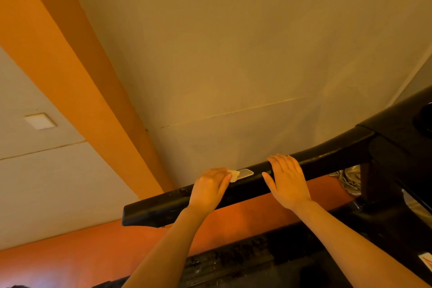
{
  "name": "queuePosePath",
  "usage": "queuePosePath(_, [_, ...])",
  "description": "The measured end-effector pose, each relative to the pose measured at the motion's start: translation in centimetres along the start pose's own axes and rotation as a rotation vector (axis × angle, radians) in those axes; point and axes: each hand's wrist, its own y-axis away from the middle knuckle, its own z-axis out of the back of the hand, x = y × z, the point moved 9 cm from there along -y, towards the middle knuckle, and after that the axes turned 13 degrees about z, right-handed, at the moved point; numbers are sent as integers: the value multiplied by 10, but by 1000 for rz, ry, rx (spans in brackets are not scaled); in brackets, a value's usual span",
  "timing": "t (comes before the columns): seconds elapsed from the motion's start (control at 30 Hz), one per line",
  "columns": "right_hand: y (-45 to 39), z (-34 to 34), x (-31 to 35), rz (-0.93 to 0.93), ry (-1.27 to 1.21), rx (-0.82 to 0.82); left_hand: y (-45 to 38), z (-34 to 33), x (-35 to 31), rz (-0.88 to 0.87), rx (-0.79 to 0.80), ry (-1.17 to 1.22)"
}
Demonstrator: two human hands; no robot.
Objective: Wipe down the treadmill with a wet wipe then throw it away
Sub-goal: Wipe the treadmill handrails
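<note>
The treadmill [304,166] handrail [168,203] is mid-wipe: the left hand [209,188] pinches the wet wipe [234,175] against it beside a silver sensor pad [245,173], the right hand [288,182] rests flat and spread, and the next stroke likely needs sliding along the rail.

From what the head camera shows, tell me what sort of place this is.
Probably an indoor workout spot, a home room or small gym; I cannot tell which. A black treadmill handrail with a silver sensor plate stands beside a plain beige wall, above an orange floor.
</note>
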Motion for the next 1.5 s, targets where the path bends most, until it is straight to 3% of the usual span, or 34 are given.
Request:
queuePosePath(0.13, [0,-1,-1,-7,5,-4,0,-6,0,-51,-6,-81])
queuePosePath(0.23, [0,-3,-1,-11,9,3,6,-17,4,22,137,-53])
queuePosePath(0.33, [0,-4,-2,-14,15,6,11,-18,1,-8,179,-215])
queuePosePath(0.7, [0,-3,-1,-14,24,-16,22,-17,7,46,35,-458])
queuePosePath(0.9, [-6,4,28,115,51,-18,22,-22,5,28,90,-352])
queuePosePath(1.0, [-11,-5,62,227,6,17,27,-22,5,-66,75,-448])
queuePosePath(1.23, [-10,-22,83,183,-12,22,23,-21,10,-62,11,-407])
queuePosePath(1.5, [-10,-22,83,157,-41,-18,1,-19,9,21,107,-431])
